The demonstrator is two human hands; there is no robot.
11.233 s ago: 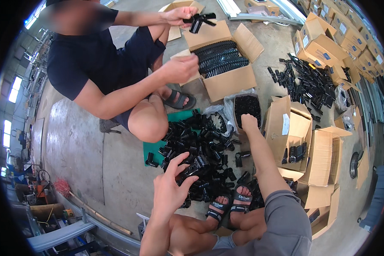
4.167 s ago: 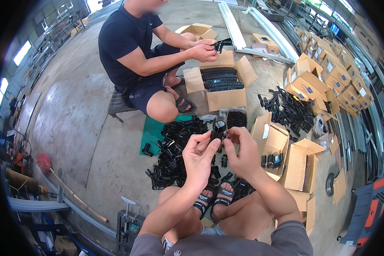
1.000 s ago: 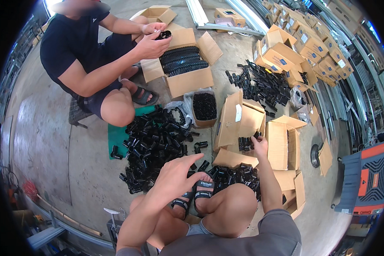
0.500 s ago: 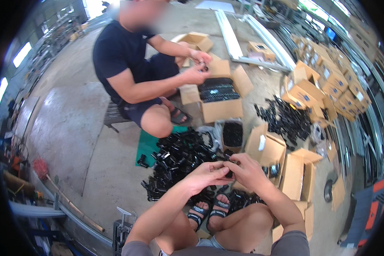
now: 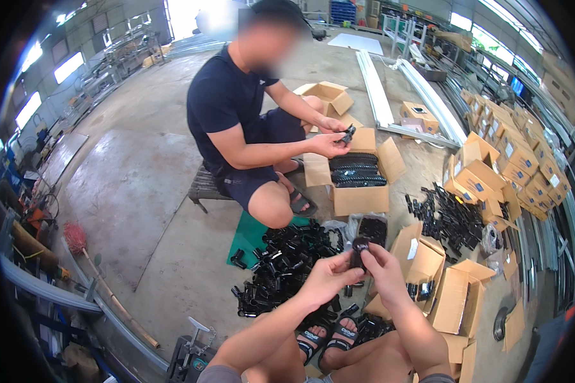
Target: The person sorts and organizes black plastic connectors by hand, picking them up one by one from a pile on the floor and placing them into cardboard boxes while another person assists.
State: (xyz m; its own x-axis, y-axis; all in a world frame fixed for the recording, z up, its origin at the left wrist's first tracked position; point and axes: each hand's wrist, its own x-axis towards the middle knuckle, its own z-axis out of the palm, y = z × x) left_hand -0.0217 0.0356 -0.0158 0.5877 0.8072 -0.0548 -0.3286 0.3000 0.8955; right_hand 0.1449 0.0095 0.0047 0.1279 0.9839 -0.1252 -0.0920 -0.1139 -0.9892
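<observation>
The left fingers (image 5: 346, 260) and right fingers (image 5: 377, 258) pinch one black part (image 5: 359, 246); left of them lies a pile (image 5: 282, 258).

The grey concrete floor (image 5: 195, 274) before us, a flat sheet (image 5: 118, 198), a green mat (image 5: 242, 235) partly under a heap of black parts (image 5: 278, 258), open cardboard boxes (image 5: 452, 300).

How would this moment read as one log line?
left hand: holds black connector | right hand: holds same connector | nearby: connector pile | co-worker: holds black part
</observation>
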